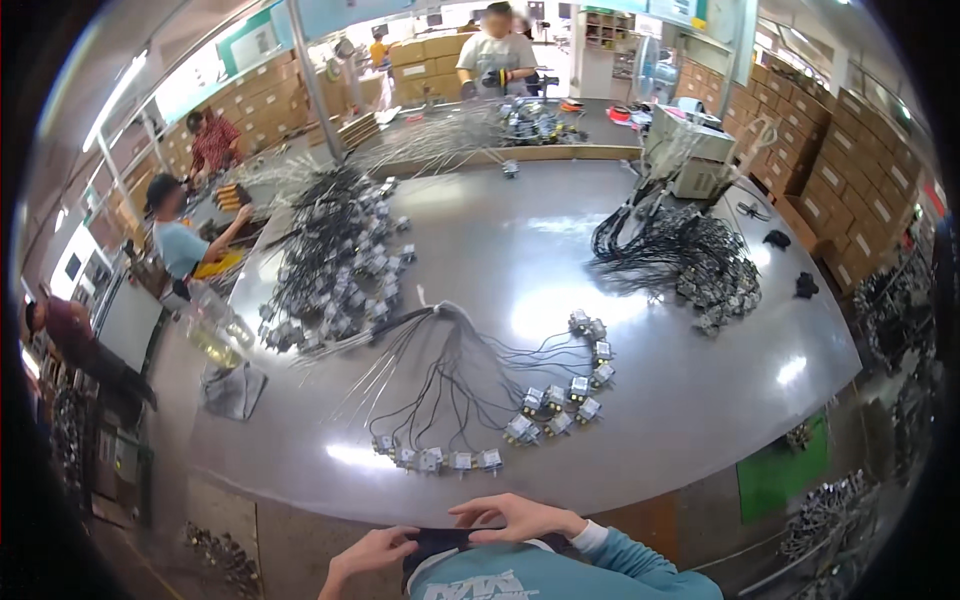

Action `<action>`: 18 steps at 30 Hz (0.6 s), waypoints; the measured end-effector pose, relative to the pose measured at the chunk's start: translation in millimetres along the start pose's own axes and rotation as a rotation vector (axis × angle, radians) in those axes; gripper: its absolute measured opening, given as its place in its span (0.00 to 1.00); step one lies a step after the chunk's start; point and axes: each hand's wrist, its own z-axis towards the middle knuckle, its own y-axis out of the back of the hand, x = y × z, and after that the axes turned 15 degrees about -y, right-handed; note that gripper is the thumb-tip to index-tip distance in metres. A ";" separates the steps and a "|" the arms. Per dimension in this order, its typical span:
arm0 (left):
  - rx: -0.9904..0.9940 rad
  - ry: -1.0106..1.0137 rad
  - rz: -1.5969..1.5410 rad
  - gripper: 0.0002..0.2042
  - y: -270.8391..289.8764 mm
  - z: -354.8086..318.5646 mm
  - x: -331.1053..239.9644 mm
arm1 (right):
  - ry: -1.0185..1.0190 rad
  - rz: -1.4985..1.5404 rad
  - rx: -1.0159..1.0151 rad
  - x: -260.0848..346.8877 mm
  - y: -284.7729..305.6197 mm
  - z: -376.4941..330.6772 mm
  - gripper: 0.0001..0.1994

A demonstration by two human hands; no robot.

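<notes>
Both my hands are drawn in close to my body at the table's near edge. My left hand [370, 553] has its fingers loosely bent and apart, tips beside a dark piece of cloth [436, 542] at my chest. Over the other side of that cloth reaches my right hand [525, 518], fingers stretched out and thumb apart; neither hand shows anything gripped. Ahead on the metal table [680, 400] lies a wire bundle [450, 345], fanned out from one tied end. Small silvery box-shaped parts [461, 461] sit on its black wire ends, in a curved row.
A big heap of wired parts [340, 260] lies at the back left, another pile [710, 270] at the back right. A clear bottle [215, 340] and grey cloth [233, 390] are at the left edge. Beige machine [688, 150] stands behind. Several people work beyond.
</notes>
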 end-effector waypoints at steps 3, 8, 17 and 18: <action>-0.010 -0.133 -0.086 0.25 -9.9 25.8 23.4 | 0.011 -0.055 -0.096 -5.1 19.7 -21.1 0.30; 0.011 -0.182 -0.159 0.22 -2.4 45.5 2.7 | -0.001 0.030 -0.293 -20.0 35.5 -46.4 0.30; 0.086 -0.144 0.028 0.22 5.5 68.5 -46.0 | 0.044 0.175 -0.514 -47.9 30.9 -72.2 0.29; 0.044 -0.155 0.065 0.23 -0.9 73.6 -30.7 | 0.051 0.176 -0.519 -47.2 31.2 -77.2 0.29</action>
